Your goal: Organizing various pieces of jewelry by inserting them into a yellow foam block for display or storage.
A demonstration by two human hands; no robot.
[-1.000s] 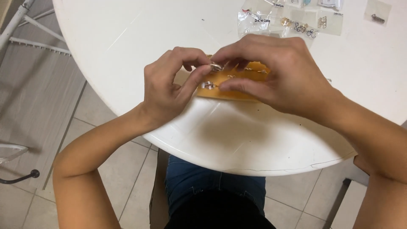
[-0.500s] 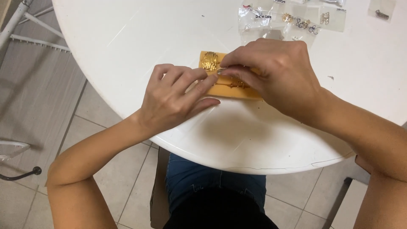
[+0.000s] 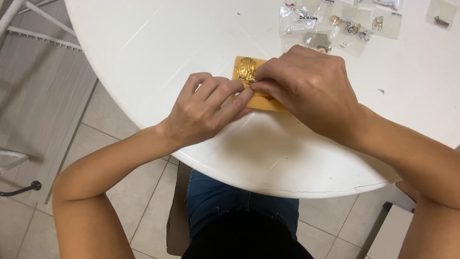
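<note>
While both hands pinched a thin orange card on the table, left hand and right hand gripped its light, bendable near edge beside a small gold piece.

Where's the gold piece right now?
In the head view, the gold piece lies on the orange card's left end, just left of the right hand, below the clear bags.

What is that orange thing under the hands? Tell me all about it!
The orange card is a small flat rectangle, looking like card or foam, lying on the white table. A shiny gold ornament sits on its upper left corner. Both hands cover much of it: the left hand presses its near edge, and the right hand pinches something tiny at its middle, too hidden to tell.
</note>
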